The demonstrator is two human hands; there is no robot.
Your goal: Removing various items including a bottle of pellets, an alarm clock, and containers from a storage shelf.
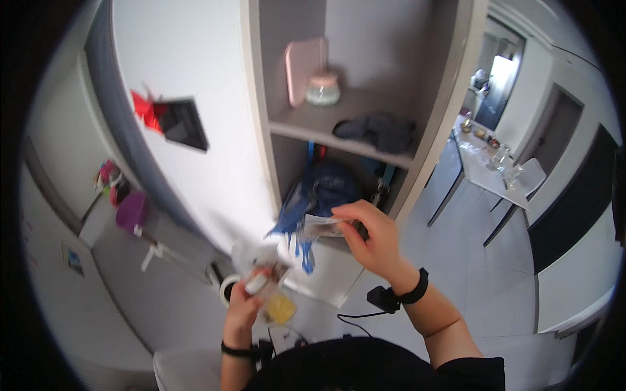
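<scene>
Between the thumb and fingers of my right hand (369,239) is a small, pale, thin packet (320,227), held before the lower cabinet compartment. Behind it, a blue bag (325,188) fills that compartment, its straps hanging over the edge. My left hand (242,305), lower and to the left, grips a blurred clear plastic bag (276,269); a white object (257,282) shows at its fingers. A round yellow item (280,308) lies or hangs just below the bag; which one I cannot tell. A white ring (227,288) shows beside my left fingers.
The upper shelf holds a pink tray-like panel (296,73), a glass jar with a pink lid (323,90) and dark cloth (379,129). A black wall box (183,122) holds something red. A purple bin (131,212) stands left; a table (489,171) with glassware stands right.
</scene>
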